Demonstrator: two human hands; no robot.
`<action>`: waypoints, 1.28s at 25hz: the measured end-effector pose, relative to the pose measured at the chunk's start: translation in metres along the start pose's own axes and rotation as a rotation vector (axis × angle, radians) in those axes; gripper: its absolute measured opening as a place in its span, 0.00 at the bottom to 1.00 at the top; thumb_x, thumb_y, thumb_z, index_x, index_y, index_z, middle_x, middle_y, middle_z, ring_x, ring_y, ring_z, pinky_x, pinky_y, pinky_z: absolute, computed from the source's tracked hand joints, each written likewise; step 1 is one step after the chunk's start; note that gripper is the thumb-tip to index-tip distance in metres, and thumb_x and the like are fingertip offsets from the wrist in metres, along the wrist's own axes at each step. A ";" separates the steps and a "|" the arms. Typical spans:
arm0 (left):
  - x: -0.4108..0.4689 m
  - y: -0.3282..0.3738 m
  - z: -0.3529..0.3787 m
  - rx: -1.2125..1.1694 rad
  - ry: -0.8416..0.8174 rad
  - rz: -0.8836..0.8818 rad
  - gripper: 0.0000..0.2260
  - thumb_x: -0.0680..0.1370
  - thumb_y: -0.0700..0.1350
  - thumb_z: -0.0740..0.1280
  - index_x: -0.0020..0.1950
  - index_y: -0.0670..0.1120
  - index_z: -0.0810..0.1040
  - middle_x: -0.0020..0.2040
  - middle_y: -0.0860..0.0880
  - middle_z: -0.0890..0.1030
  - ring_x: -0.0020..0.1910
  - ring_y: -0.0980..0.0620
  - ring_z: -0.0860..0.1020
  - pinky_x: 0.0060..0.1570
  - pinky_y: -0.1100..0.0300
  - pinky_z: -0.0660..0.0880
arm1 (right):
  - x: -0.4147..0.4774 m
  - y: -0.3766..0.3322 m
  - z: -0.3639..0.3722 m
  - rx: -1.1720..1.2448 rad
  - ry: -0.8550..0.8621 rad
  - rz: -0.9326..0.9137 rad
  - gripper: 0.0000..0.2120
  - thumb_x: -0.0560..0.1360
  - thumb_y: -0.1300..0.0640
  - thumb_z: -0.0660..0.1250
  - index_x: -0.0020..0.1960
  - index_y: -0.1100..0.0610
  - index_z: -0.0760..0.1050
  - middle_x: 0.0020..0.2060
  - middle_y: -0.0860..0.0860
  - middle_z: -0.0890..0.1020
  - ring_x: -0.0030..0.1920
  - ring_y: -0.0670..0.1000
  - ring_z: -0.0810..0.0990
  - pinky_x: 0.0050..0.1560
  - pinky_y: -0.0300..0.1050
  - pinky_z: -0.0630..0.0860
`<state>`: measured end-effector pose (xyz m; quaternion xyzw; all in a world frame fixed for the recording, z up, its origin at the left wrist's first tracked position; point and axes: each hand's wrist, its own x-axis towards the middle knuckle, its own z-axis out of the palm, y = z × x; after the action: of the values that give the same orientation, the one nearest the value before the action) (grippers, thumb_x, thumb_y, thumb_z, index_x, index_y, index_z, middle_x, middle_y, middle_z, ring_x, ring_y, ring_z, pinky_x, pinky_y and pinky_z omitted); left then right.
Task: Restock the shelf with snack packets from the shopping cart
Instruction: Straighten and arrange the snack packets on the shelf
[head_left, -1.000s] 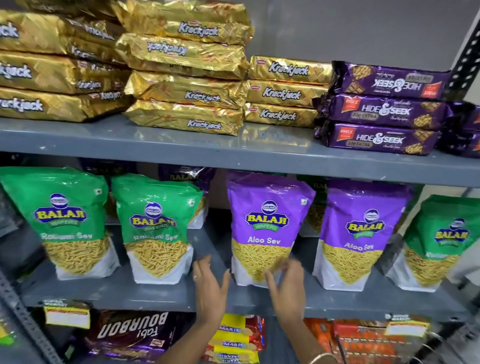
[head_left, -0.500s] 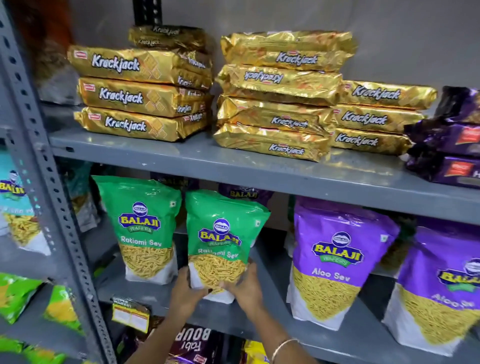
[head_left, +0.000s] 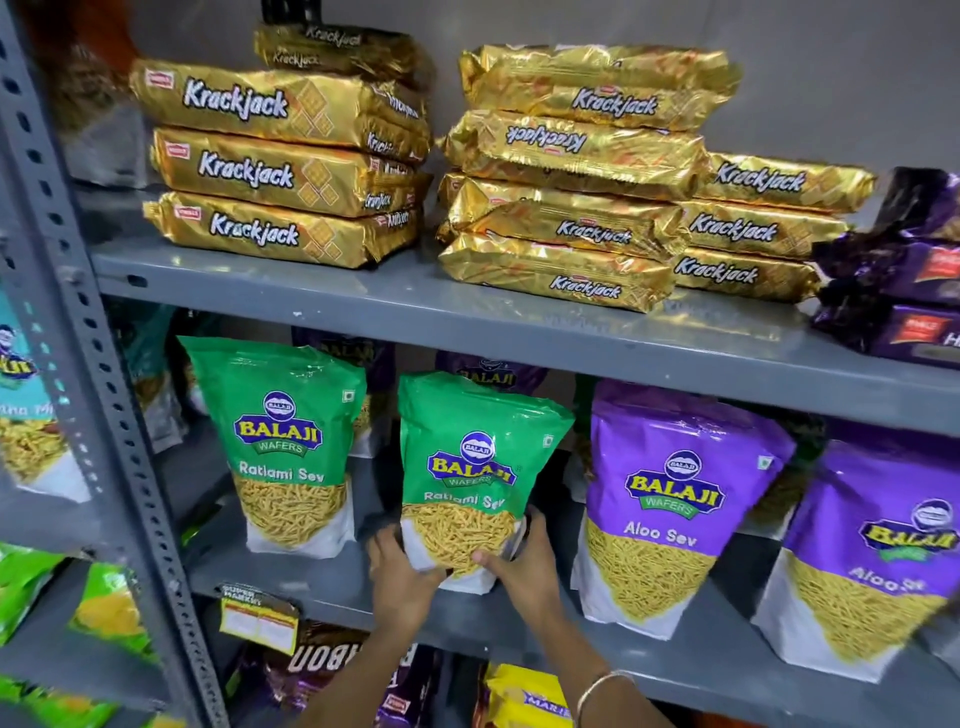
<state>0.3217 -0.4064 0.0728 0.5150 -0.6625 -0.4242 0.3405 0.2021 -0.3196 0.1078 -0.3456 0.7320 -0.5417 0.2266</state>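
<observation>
A green Ratlami Sev packet (head_left: 475, 467) stands upright on the grey middle shelf (head_left: 519, 631). My left hand (head_left: 400, 577) grips its lower left corner and my right hand (head_left: 524, 569) grips its lower right corner. A second green Ratlami Sev packet (head_left: 288, 447) stands to its left, apart from it. Two purple Aloo Sev packets (head_left: 670, 504) (head_left: 872, 561) stand to the right. The shopping cart is out of view.
Gold Krackjack packs (head_left: 280, 166) lie stacked on the upper shelf (head_left: 467, 322), with purple biscuit packs (head_left: 898, 270) at its right end. A perforated grey upright (head_left: 88, 364) bounds the bay on the left. A price tag (head_left: 258, 618) hangs off the shelf's front edge, with Bourbon packs (head_left: 322, 660) below.
My view has swung left. Both hands moved from in front of the purple Aloo Sev packet to the green Ratlami Sev packet and took hold of its bottom corners.
</observation>
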 end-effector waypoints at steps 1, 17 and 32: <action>-0.007 0.000 0.000 0.094 0.080 0.039 0.36 0.62 0.42 0.78 0.65 0.37 0.64 0.62 0.37 0.69 0.61 0.36 0.70 0.59 0.45 0.72 | -0.005 0.001 -0.003 -0.042 0.078 -0.035 0.32 0.64 0.55 0.75 0.64 0.56 0.64 0.61 0.51 0.74 0.63 0.52 0.72 0.62 0.48 0.71; -0.060 0.076 0.146 -0.072 -0.440 0.182 0.43 0.47 0.57 0.73 0.60 0.43 0.69 0.56 0.45 0.78 0.59 0.46 0.76 0.49 0.58 0.69 | -0.008 0.093 -0.190 0.190 -0.018 0.111 0.38 0.50 0.52 0.77 0.56 0.61 0.68 0.47 0.54 0.79 0.50 0.54 0.77 0.44 0.35 0.78; -0.063 0.023 0.054 0.239 0.322 0.371 0.35 0.59 0.48 0.80 0.57 0.40 0.65 0.54 0.34 0.75 0.56 0.41 0.68 0.56 0.49 0.67 | -0.018 -0.112 -0.089 -0.563 0.283 -0.917 0.05 0.71 0.58 0.61 0.47 0.55 0.70 0.41 0.56 0.79 0.46 0.52 0.70 0.45 0.41 0.69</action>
<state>0.2798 -0.3313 0.0710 0.4820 -0.7283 -0.1859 0.4502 0.1805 -0.2689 0.2408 -0.5999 0.6465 -0.4093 -0.2338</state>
